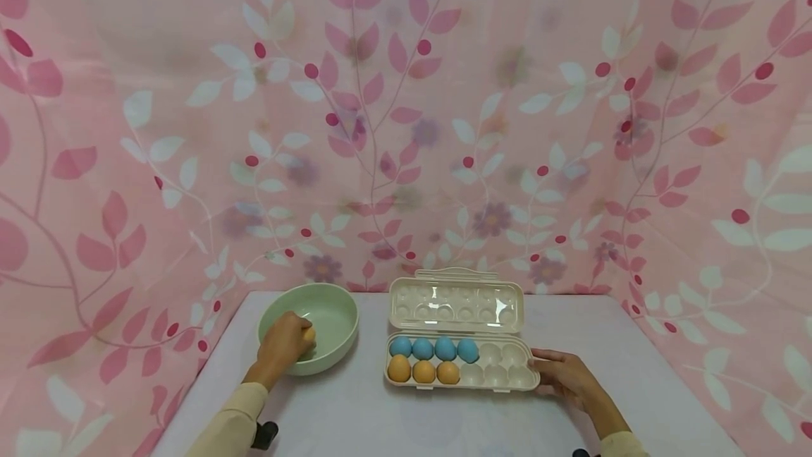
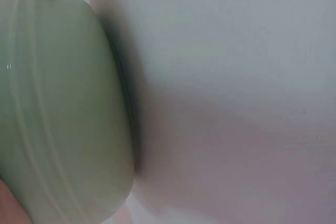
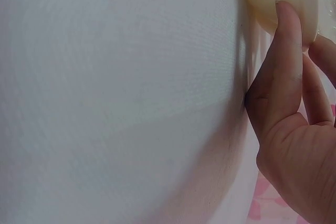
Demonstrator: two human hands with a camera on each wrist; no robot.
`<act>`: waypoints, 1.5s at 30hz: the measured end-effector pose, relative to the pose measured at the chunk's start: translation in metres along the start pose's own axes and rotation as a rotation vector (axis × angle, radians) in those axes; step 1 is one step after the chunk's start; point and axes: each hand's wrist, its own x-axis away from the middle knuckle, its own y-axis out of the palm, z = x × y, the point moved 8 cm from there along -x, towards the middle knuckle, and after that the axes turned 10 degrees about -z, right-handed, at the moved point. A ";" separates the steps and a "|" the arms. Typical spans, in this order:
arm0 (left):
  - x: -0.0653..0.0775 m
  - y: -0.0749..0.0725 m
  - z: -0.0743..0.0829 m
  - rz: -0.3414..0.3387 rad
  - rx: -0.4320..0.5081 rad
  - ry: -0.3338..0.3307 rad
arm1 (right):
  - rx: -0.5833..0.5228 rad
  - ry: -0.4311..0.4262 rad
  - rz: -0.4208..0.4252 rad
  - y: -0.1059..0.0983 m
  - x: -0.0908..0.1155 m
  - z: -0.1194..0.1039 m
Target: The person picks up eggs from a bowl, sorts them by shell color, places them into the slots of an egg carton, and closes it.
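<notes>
My left hand [image 1: 283,341] reaches into the pale green bowl [image 1: 345,349] and grips an orange-yellow egg [image 1: 309,336], partly hidden by the fingers. The bowl's outer wall [image 2: 68,103] fills the left of the left wrist view. An off-white egg carton [image 1: 469,381] lies with its lid [image 1: 457,304] tipped back. Several blue eggs [image 1: 445,349] sit in its far row and three orange eggs [image 1: 423,372] in the near row, all toward the left. At the carton's right end my right hand [image 1: 571,377] holds it between thumb [image 3: 289,40] and fingers.
A white cloth covers the table [image 1: 355,415]. Behind and at both sides hangs a pink curtain [image 1: 380,125] with a leaf and flower print. Bare cups [image 1: 497,375] show at the carton's right side.
</notes>
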 end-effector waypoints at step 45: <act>0.006 0.043 0.182 -0.047 0.613 0.466 | -0.010 -0.035 -0.047 0.003 0.002 -0.005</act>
